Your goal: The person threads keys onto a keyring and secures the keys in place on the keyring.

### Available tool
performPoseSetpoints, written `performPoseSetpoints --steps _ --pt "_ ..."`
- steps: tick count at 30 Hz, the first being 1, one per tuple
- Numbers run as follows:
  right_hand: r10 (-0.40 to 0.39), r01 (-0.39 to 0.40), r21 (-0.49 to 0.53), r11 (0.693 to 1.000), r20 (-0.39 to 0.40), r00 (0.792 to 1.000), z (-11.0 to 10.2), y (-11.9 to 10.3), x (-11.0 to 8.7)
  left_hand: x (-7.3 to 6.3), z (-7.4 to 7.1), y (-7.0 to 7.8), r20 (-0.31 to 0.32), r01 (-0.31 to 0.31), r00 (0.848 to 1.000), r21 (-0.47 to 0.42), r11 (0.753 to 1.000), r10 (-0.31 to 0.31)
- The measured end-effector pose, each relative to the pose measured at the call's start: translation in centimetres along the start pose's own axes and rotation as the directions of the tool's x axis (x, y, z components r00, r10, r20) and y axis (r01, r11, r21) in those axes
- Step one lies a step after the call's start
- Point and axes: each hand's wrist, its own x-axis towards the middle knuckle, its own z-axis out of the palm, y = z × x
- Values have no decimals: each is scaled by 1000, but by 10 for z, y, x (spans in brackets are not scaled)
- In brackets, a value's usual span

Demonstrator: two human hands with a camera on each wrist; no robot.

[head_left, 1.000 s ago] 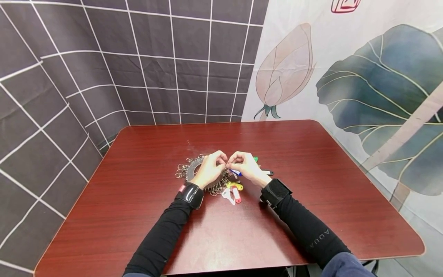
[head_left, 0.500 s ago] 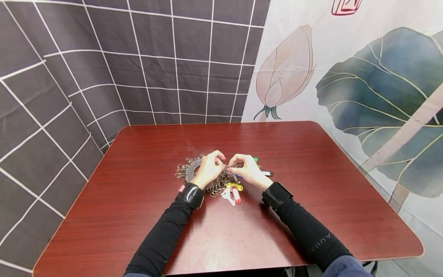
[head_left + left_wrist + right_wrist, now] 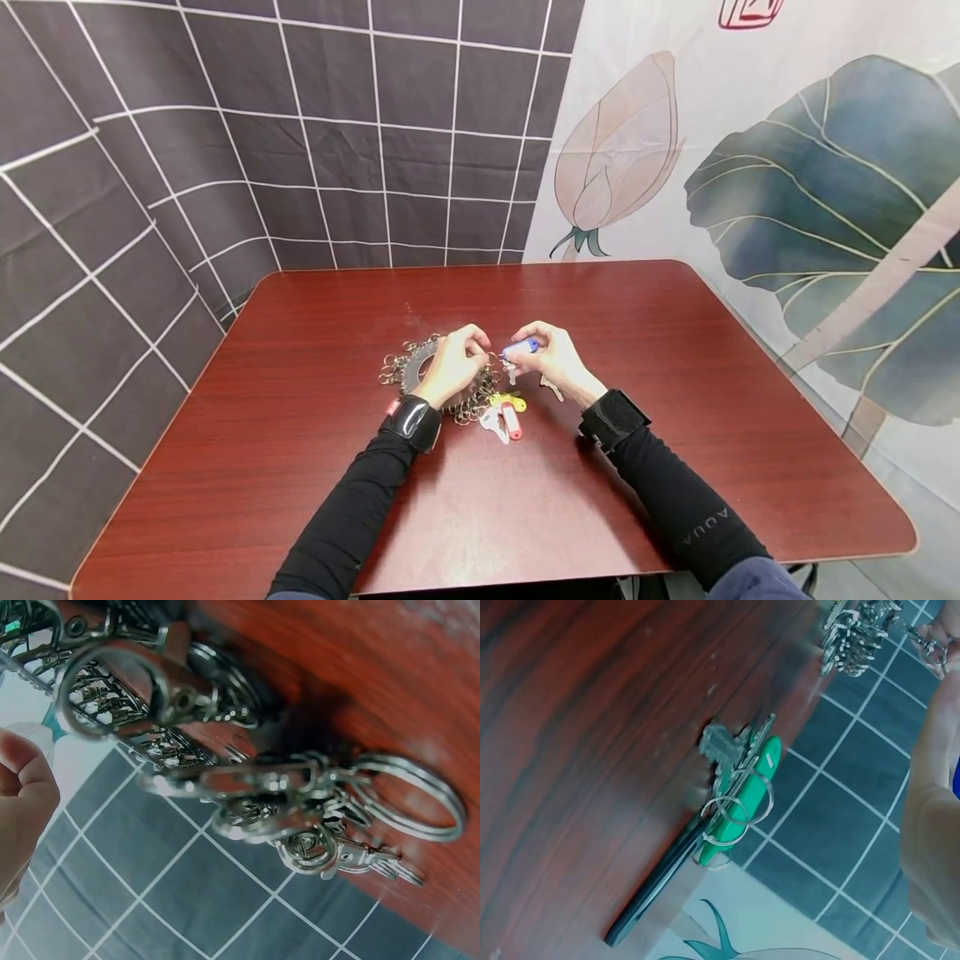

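Note:
In the head view my left hand (image 3: 454, 367) is over the grey toothed ring (image 3: 412, 372), which is hung with metal clasps and split rings. Its thumb and finger pinch a split ring on a clasp (image 3: 928, 646), seen at the top right of the right wrist view. My right hand (image 3: 555, 362) pinches a blue key tag (image 3: 521, 347), from which a key (image 3: 512, 373) dangles. The hands are apart. Close under the left wrist camera hang several clasps and a split ring (image 3: 420, 796).
Near the ring's front lie a yellow key tag (image 3: 513, 403), a red key tag (image 3: 512, 422) and a silver key (image 3: 492, 423). Under my right hand, a green key tag (image 3: 751, 801) and a black key tag (image 3: 657, 880) lie with keys on the red-brown table (image 3: 645, 317).
My right hand has drawn back to the right and up, bringing the blue key tag and its key away from my left hand. The left hand has barely moved.

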Motion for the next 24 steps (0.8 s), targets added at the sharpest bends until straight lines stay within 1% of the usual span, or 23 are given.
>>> performPoseSetpoints --steps 5,9,11,13,15,17,19,21,22,23,24 --pt "-12 12 9 1000 -16 1000 -1 1 1 0 0 2 3 -5 1000 2 1000 5" --pt "-11 11 -22 1000 -16 1000 -3 0 1 0 0 2 12 -10 1000 0 1000 10" --pt "2 -3 -56 998 -8 1000 -4 -1 0 0 0 3 36 -18 999 5 1000 18" --pt "19 -17 -127 992 16 1000 -5 -3 -2 1 0 3 85 -43 996 28 999 40" --pt "38 -26 -210 977 56 998 -8 -4 -3 2 -1 4 157 -82 985 54 995 73" --pt "53 -19 -282 959 113 992 -10 -4 -5 3 -2 5 239 -129 965 76 989 107" --pt "55 2 -331 944 164 985 -14 -3 -4 5 -2 7 308 -157 944 99 983 120" --pt "43 24 -374 927 169 985 -18 -2 -4 6 -2 8 364 -168 924 122 978 113" --pt "31 34 -390 920 160 987 -20 -1 -3 7 -2 9 384 -171 917 136 976 107" --pt "12 48 -422 905 138 990 -23 0 -2 8 -2 9 398 -167 912 145 975 97" --pt "-8 57 -466 883 106 994 -27 0 -2 9 -1 9 407 -163 910 156 974 87"
